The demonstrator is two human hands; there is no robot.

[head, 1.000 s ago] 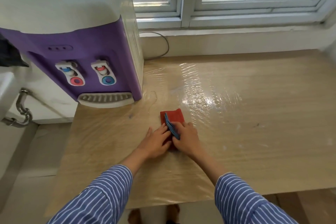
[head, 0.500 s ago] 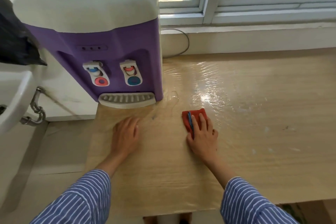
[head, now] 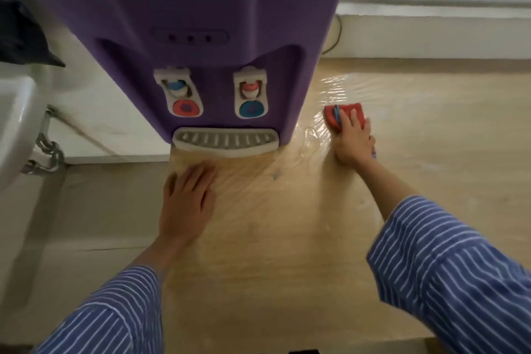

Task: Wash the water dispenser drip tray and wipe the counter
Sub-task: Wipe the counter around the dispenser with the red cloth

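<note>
the counter [head: 287, 238] was pale wood-grain under a glossy, wrinkled clear film, wet and shining near the window. the dispenser [head: 201, 23] stood at its left back corner, purple-fronted with a cream top and two white taps. the tray [head: 226, 142] sat seated in the dispenser's base, a curved white piece with a grey slotted grille. your left hand [head: 188, 204] lay flat and spread on the film just before the tray. your right hand [head: 352, 142] pressed flat, fingers apart, on a red cloth [head: 332, 116] with a blue edge, right of the dispenser.
</note>
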